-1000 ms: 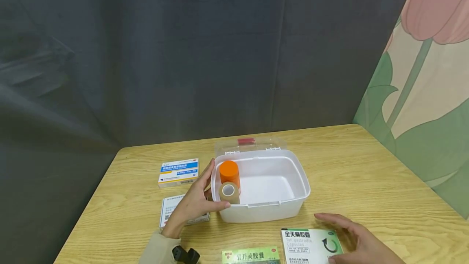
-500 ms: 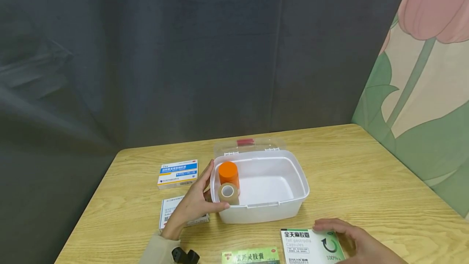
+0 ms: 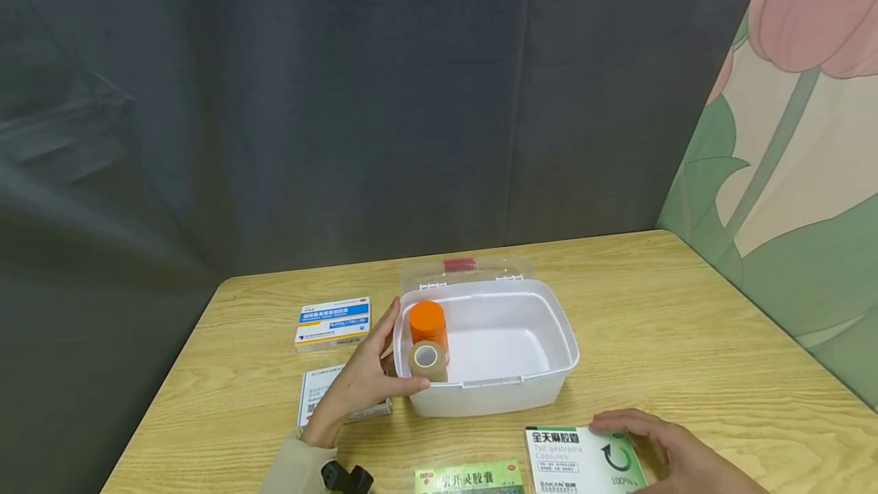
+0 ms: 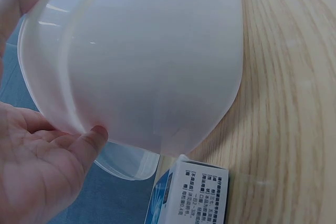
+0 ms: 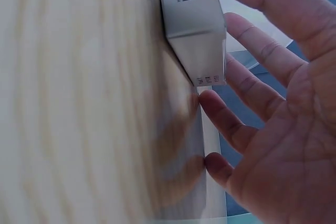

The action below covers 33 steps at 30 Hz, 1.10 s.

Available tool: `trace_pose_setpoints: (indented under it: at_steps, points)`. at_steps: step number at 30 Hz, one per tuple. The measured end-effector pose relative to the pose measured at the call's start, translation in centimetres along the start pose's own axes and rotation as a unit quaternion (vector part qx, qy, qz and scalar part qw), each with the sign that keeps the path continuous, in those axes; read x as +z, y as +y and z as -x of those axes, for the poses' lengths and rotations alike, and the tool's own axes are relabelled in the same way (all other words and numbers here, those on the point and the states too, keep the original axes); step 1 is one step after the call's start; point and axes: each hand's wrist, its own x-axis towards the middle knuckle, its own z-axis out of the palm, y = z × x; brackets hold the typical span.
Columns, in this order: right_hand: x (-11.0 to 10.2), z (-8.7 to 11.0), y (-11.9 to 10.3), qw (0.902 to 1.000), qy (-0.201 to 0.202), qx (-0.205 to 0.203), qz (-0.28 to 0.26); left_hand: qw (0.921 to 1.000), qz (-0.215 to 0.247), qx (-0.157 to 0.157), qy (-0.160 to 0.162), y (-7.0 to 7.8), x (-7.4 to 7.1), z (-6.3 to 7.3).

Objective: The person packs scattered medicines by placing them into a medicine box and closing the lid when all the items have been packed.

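Note:
A white plastic storage box stands on the table, its clear lid swung back. My left hand grips its left end, thumb at the front rim and fingers around the far corner; the left wrist view shows this hand against the translucent wall. Inside, an orange-capped bottle is behind a tan tape roll. At lower right, my right hand holds the right end of a white and green medicine box between thumb and forefinger; the other fingers spread beside it.
A green medicine box lies at the front edge of the view. Left of the storage box are a blue and white medicine box and another white one, partly behind my left forearm. A dark curtain hangs behind the table.
My right hand has closed in on the white and green medicine box, its forefinger now over the far edge. The left hand and storage box stay in place.

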Motion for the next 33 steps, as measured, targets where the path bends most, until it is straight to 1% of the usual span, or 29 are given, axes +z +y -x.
trace_pose_setpoints:
  at_steps: [3, 6, 10, 12, 16, 18, 20, 25, 27, 33]
  points:
    - [0.07, 0.07, -0.20, 0.9998, -0.001, 0.016, 0.007, 1.0000, -0.001, -0.001, 0.001, -0.02, 0.01, -0.02]
    - [0.08, 0.17, -0.22, 0.9999, -0.003, 0.013, 0.008, 1.0000, -0.002, 0.001, 0.000, -0.08, 0.02, -0.04]
    - [0.03, 0.27, 0.00, 0.9998, -0.005, -0.018, 0.007, 1.0000, 0.000, 0.001, 0.000, -0.07, 0.05, -0.07]
    - [0.00, 0.30, 0.05, 0.9997, -0.001, -0.020, 0.013, 1.0000, 0.001, 0.001, -0.001, -0.09, 0.05, -0.08]
    - [0.02, 0.31, -0.18, 0.9991, 0.020, 0.000, 0.038, 1.0000, 0.001, 0.003, -0.001, -0.08, 0.04, -0.10]
    - [0.05, 0.30, -0.37, 0.9985, 0.030, 0.017, 0.041, 1.0000, -0.001, 0.002, 0.000, -0.11, 0.02, -0.07]
    - [0.00, 0.35, -0.47, 0.9985, 0.036, 0.021, 0.034, 1.0000, -0.003, 0.002, 0.001, -0.11, 0.01, -0.06]
    - [-0.26, 0.39, -0.46, 0.9995, 0.031, 0.000, 0.003, 1.0000, -0.003, 0.005, 0.000, -0.14, 0.01, -0.04]
    - [-0.30, 0.33, -0.40, 0.9995, 0.030, 0.000, -0.006, 1.0000, -0.002, 0.007, -0.001, -0.16, 0.01, -0.04]
    - [-0.45, 0.45, -0.13, 0.9986, 0.044, -0.022, 0.018, 1.0000, -0.001, 0.007, 0.000, -0.15, 0.02, -0.03]
